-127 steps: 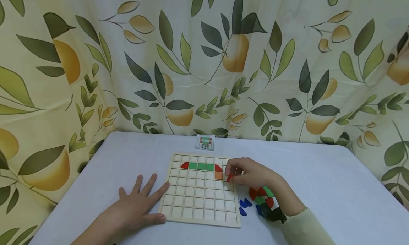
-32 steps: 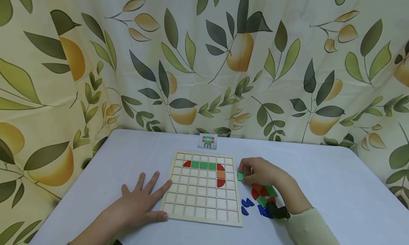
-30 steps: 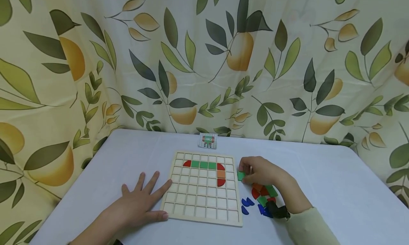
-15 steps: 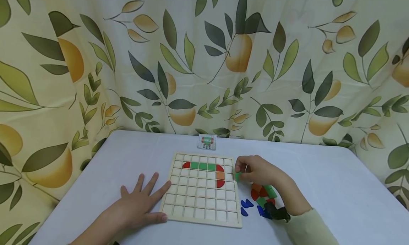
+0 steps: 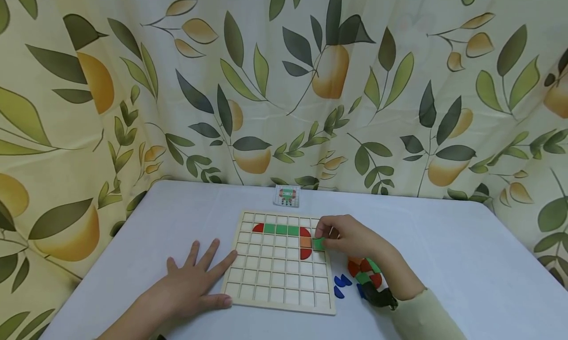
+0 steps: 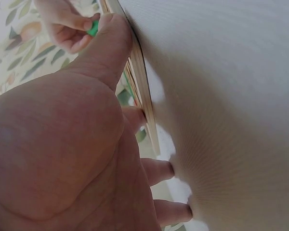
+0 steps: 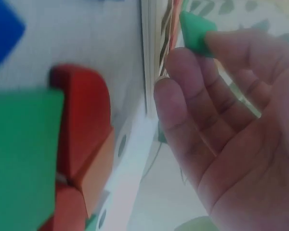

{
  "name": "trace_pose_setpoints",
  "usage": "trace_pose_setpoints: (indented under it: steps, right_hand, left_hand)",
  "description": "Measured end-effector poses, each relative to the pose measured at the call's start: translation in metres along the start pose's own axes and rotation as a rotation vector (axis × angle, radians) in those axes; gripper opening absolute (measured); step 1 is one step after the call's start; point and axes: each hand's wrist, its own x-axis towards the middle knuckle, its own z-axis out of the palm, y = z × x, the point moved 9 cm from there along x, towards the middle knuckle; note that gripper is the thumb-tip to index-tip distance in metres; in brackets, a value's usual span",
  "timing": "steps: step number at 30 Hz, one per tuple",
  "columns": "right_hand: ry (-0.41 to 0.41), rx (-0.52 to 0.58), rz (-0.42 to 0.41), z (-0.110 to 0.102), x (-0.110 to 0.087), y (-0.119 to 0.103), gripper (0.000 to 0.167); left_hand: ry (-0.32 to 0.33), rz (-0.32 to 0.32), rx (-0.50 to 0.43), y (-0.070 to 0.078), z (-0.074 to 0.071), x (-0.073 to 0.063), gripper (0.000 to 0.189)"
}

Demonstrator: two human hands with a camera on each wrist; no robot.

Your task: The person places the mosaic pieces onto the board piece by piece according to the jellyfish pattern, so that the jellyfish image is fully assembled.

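Observation:
A wooden grid board (image 5: 271, 308) lies on the white table. Along one of its upper rows run a red quarter-round tile (image 5: 258, 227), several green square tiles (image 5: 281, 229) and another red tile (image 5: 304, 231). Below that last one sit an orange square (image 5: 305, 242) and a red rounded tile (image 5: 305, 254). My right hand (image 5: 352, 235) pinches a green square tile (image 5: 318, 244) between thumb and fingers over the board's right side; the right wrist view shows the pinch too. My left hand (image 5: 191, 278) lies with spread fingers, its thumb and index finger touching the board's left edge.
Right of the board, a pile of red, green and orange tiles (image 5: 365, 270) lies partly under my right wrist. Blue rounded pieces (image 5: 339, 292) lie between pile and board. A small pattern card (image 5: 286, 196) stands behind the board, before a leaf-printed curtain (image 5: 284, 84).
Over the last seconds a red rounded tile has come to lie under the orange one. My right hand has since picked up a green tile and moved it left over the board. My left hand stays put.

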Motion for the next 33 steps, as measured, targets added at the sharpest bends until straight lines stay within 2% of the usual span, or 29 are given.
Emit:
trace_pose_setpoints:
  steps: [5,11,23,33]
  right_hand:
    - [-0.007,0.042,-0.038,0.003,0.001,-0.007,0.012]
    - [-0.008,0.057,-0.031,0.007,0.003,-0.012,0.011]
    - [-0.010,0.040,-0.079,0.012,0.004,-0.023,0.011]
    - [-0.006,0.032,-0.050,0.018,0.006,-0.031,0.012]
  left_hand:
    - [-0.013,-0.009,-0.002,0.000,0.000,0.001,0.096]
    - [-0.013,-0.009,-0.008,0.001,-0.001,0.001,0.095]
    - [-0.003,-0.003,-0.013,0.001,-0.001,0.000,0.095]
    - [-0.003,-0.001,-0.011,0.001,-0.001,-0.001,0.095]
